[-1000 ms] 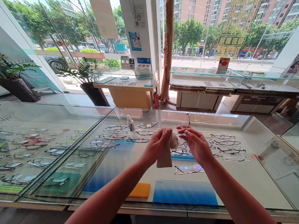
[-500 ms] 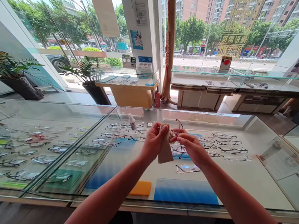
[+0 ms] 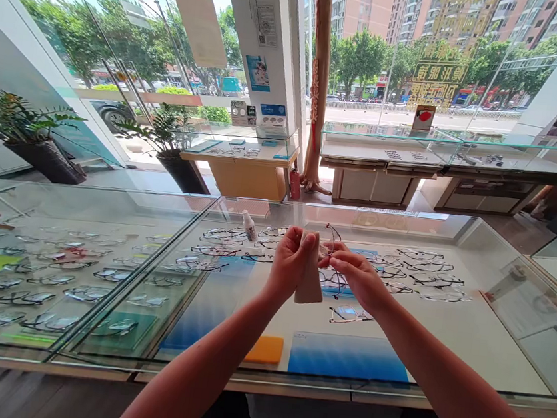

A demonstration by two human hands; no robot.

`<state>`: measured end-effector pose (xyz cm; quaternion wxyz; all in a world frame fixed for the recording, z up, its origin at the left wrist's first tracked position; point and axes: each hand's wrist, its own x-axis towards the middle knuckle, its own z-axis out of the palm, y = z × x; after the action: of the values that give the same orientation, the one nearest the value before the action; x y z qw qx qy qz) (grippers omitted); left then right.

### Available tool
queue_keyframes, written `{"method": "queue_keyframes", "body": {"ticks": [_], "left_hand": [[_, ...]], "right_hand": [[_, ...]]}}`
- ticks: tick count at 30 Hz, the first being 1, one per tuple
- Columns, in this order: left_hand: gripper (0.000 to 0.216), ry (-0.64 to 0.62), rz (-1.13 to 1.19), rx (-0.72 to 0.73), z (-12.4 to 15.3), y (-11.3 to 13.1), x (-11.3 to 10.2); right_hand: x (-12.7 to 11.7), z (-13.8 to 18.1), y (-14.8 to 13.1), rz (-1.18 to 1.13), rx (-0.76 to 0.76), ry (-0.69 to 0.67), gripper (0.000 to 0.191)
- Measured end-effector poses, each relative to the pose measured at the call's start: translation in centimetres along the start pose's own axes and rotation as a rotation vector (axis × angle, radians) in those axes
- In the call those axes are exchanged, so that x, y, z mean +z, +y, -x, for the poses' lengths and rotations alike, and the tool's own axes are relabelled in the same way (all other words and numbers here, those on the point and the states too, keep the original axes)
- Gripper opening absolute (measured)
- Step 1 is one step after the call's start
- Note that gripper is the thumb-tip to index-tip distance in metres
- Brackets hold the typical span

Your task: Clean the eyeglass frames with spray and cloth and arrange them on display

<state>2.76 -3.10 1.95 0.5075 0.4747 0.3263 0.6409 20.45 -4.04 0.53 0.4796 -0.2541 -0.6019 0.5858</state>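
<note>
Both my hands are raised over a glass display counter (image 3: 445, 335). My left hand (image 3: 288, 265) is closed on a beige cleaning cloth (image 3: 308, 286) that hangs down from its fingers. My right hand (image 3: 357, 274) pinches a thin-rimmed pair of glasses (image 3: 333, 237), whose temple arches up above my fingers. The cloth and the glasses meet between the two hands. Under the glass lie rows of spectacle frames (image 3: 422, 269).
A small white spray bottle (image 3: 249, 226) stands on the counter left of my hands. An orange pad (image 3: 265, 348) and a blue mat (image 3: 347, 356) lie near the front edge. A second case of frames (image 3: 40, 269) adjoins on the left. Potted plants (image 3: 39, 141) and further counters (image 3: 444, 167) stand behind.
Both hands have risen slightly and drawn closer together; the glasses turned in my right hand, and the cloth shifted from bunched to hanging flat from my left fingers.
</note>
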Motion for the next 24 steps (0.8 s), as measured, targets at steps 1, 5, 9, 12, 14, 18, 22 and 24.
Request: {"method": "queue_keyframes", "body": {"ticks": [1, 5, 9, 12, 14, 18, 22, 24], "left_hand": [[0.060, -0.011, -0.012, 0.009, 0.1, 0.0, 0.0], [0.057, -0.058, -0.043, 0.009, 0.2, 0.1, 0.1], [0.060, -0.083, -0.064, -0.027, 0.3, 0.0, 0.1], [0.059, -0.042, -0.088, -0.008, 0.2, -0.1, -0.1], [0.057, 0.011, -0.107, 0.026, -0.1, 0.0, -0.3], [0.056, 0.063, -0.106, 0.060, -0.7, 0.2, -0.8], [0.059, 0.018, -0.051, 0.020, -0.6, 0.3, -0.7], [0.061, -0.008, -0.040, -0.003, -0.4, 0.3, -0.6]], "right_hand": [[0.0, 0.0, 0.1, -0.001, -0.005, -0.010, 0.024], [0.1, 0.0, 0.1, 0.004, -0.020, -0.030, 0.023], [0.2, 0.0, -0.4, 0.039, -0.024, -0.042, 0.027], [0.4, 0.0, -0.7, 0.094, -0.028, -0.026, 0.029], [0.5, 0.1, -0.9, 0.119, -0.025, -0.013, 0.030], [0.7, 0.2, -1.2, 0.111, -0.027, -0.031, 0.030], [0.7, 0.2, -0.8, 0.110, -0.026, -0.056, 0.031], [0.6, 0.1, -0.7, 0.095, -0.024, -0.073, 0.031]]}}
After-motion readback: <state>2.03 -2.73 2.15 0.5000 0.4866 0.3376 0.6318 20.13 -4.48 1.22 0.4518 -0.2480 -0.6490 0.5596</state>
